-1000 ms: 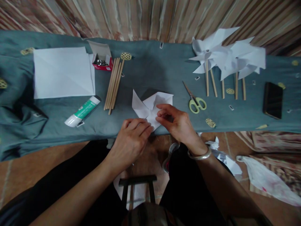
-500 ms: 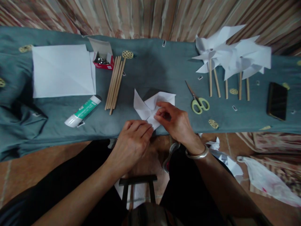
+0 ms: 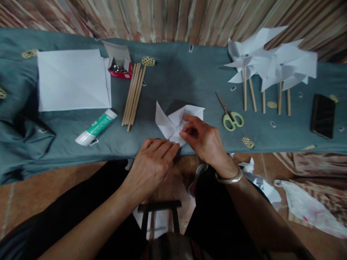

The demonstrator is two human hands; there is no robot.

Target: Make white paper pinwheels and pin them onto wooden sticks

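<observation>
folded paper (image 3: 176,117) partly behind right hand (image 3: 206,141)

Folded paper (image 3: 175,124) matt; wooden sticks (image 3: 133,96) smooth; dim phone (image 3: 323,116) perhaps glossy.

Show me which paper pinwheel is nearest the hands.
The lone pinwheel by the left hand and right hand, left of the scissors; the clustered pinwheels show wooden sticks; it shows none.

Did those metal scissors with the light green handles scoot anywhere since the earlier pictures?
No. Judged against the nearest yellow pineapple print on the blue-green cloth, the scissors lie in the same spot.
</observation>
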